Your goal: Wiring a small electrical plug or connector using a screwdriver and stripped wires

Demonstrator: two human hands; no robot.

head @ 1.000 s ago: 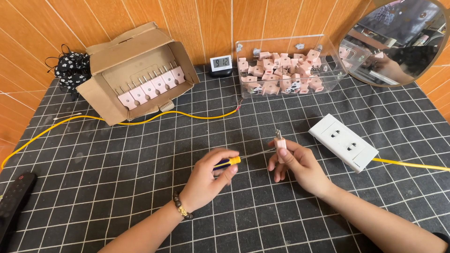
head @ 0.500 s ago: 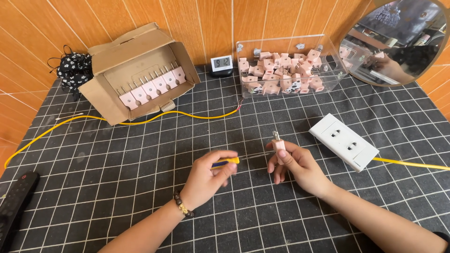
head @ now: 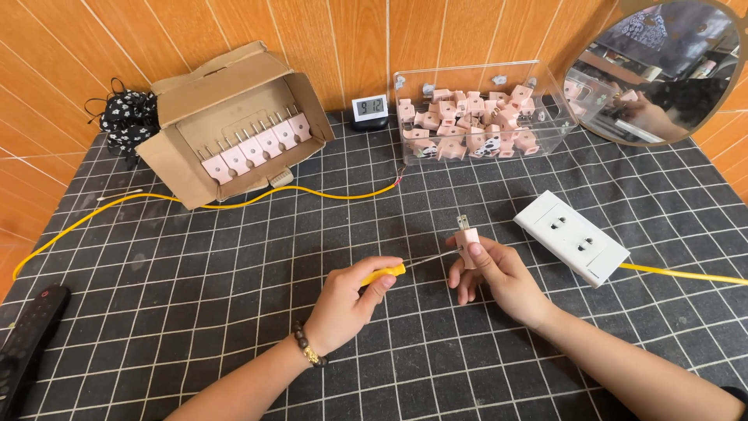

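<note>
Left hand (head: 347, 300) is closed around a yellow-handled screwdriver (head: 399, 269), shaft pointing right w/ its tip at the side of a pink plug (head: 467, 237). Right hand (head: 496, 270) grips that plug betw. thumb and fingers, prongs up, just above the counter (head: 234, 312), near-centre. The counter has a dark mat w/ a white grid.

Right of the hands, close by: a white socket block (head: 573, 237) w/ a yellow cable (head: 686, 274) running off right. Far centre: a clear plastic box (head: 475, 109) full of more pink plugs, a small digital clock (head: 368, 108) just left of it. Far left: an open cardboard box (head: 238, 117) on its side, a row of pink plugs inside. A 2nd yellow wire (head: 195, 204) runs along the counter in front of it. A black remote (head: 27, 343) lies at near left edge; a round mirror (head: 654, 70) leans far right.
</note>
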